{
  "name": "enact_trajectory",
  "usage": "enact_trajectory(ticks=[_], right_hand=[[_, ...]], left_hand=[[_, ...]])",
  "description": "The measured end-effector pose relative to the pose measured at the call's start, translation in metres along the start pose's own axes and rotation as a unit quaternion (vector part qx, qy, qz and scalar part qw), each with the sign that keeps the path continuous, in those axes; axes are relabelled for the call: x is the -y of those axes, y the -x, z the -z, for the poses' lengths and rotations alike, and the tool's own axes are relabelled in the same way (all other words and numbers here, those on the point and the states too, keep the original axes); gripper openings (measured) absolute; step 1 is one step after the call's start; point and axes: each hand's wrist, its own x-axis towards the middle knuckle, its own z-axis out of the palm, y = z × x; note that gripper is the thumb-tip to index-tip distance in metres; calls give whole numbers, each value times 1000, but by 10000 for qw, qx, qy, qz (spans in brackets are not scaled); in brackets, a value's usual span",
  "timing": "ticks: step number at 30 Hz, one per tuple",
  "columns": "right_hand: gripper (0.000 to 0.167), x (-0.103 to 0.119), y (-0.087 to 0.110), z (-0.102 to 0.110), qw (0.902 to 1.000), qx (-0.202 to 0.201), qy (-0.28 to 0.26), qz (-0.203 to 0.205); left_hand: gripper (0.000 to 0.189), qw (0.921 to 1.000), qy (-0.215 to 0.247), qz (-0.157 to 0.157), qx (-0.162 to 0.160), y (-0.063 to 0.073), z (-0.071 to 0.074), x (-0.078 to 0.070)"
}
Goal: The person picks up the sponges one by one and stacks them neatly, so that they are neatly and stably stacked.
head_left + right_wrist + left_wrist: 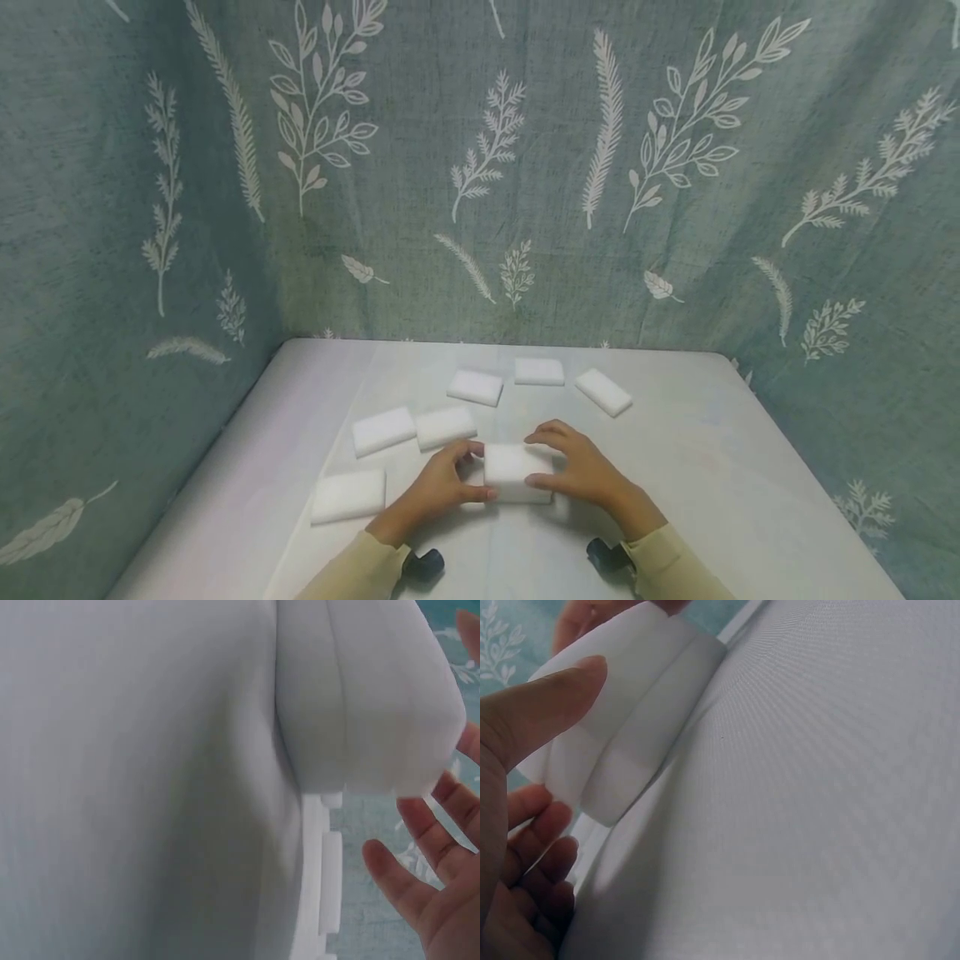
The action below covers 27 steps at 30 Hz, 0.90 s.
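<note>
Between the two hands stands a stack of white sponge-like blocks (513,464), layered flat on one another with rounded edges. On its left side, my left hand (442,481) grips the stack, thumb on the near face and fingertips at the far corner. The left thumb (570,690) lies across the layers in the left wrist view. My right hand (581,467) is at the stack's right side, thumb and index finger spread around its upper edges. In the right wrist view the right fingers (427,825) are spaced apart, close beside the stack's end.
Loose white blocks lie about the white table (712,467): one at left (348,497), a neighbouring pair with one block (383,431) left of another (446,427), and several farther back, including a slanted block (603,392). Leaf-patterned green cloth (420,208) hangs behind and at both sides.
</note>
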Motion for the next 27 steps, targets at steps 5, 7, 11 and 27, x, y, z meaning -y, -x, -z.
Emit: enact_trajectory(ticks=[5, 7, 11, 27], right_hand=[[55, -5, 3, 8, 9997, 131, 147, -114], [57, -8, 5, 12, 9994, 189, 216, -178], [60, -14, 8, 19, 9987, 322, 265, -287], [53, -39, 8, 45, 9971, 392, 232, -609]], left_hand=[[65, 10000, 51, 30, -12, 2, 0, 0], [64, 10000, 67, 11, -3, 2, 0, 0], [64, 9999, 173, 1, 3, 3, 0, 0], [69, 9995, 319, 9, -4, 3, 2, -1]])
